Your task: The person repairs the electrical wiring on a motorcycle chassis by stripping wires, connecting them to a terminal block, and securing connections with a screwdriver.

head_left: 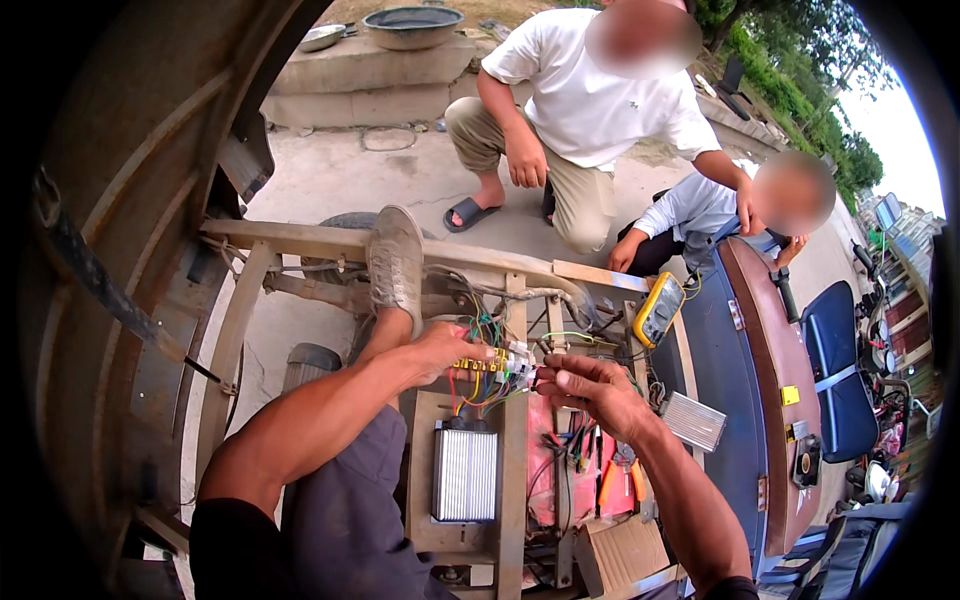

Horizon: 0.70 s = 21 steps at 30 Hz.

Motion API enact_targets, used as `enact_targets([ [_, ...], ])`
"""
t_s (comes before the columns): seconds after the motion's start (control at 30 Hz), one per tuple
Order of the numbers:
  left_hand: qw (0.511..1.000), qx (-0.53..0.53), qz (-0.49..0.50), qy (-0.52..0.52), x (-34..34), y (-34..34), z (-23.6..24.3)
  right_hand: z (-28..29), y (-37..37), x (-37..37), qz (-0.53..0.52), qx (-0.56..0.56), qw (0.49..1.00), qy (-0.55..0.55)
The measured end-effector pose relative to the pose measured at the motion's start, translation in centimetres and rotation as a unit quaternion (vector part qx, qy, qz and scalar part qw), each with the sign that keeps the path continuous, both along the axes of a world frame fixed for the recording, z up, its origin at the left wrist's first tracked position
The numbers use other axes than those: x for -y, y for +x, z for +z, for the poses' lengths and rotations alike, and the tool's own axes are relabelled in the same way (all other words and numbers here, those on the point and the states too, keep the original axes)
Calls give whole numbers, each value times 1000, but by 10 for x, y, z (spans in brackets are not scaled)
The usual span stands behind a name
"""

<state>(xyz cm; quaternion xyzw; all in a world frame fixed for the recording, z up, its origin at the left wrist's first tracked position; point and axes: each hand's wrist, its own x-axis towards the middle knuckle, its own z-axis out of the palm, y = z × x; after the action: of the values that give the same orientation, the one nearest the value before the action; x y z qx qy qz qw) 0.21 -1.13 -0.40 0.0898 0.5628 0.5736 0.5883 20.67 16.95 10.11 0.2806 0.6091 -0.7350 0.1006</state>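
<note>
My left hand (448,352) is closed around a bundle of wire connectors (480,360), yellow and white, with several coloured wires running off it. Against the bundle's right end, by a white connector (523,370), my right hand (598,392) has its thumb and fingers drawn together. What lies between those fingertips is too small to make out. Just below the bundle, a silver finned box (466,474) sits in the metal frame (512,450), its wires leading up toward my left hand. Green and other thin wires (487,328) spread above the connectors.
A yellow multimeter (660,309) leans at the frame's right, above another finned box (693,422). Orange-handled pliers (622,478) lie on red blocks (542,470) near cardboard (625,553). My shoe (396,262) rests on the frame's far bar. Two people crouch beyond, beside a hinged blue-and-brown panel (775,400).
</note>
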Motion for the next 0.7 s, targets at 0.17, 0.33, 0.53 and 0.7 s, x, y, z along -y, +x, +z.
enact_targets([
  [0.17, 999, -34, 25, -27, -4, 3, 9, -15, 4, -2, 43, -37, 998, 28],
  [0.33, 998, -46, 39, -23, -5, 3, 9, -32, 4, 2, 104, -53, 989, 91],
  [0.53, 999, -31, 29, -16, -4, 1, 12, -35, 0, 4, 163, -65, 957, 231],
  [0.7, 999, -33, 23, -27, -5, 0, 10, -40, -11, 10, 156, -158, 730, 646],
])
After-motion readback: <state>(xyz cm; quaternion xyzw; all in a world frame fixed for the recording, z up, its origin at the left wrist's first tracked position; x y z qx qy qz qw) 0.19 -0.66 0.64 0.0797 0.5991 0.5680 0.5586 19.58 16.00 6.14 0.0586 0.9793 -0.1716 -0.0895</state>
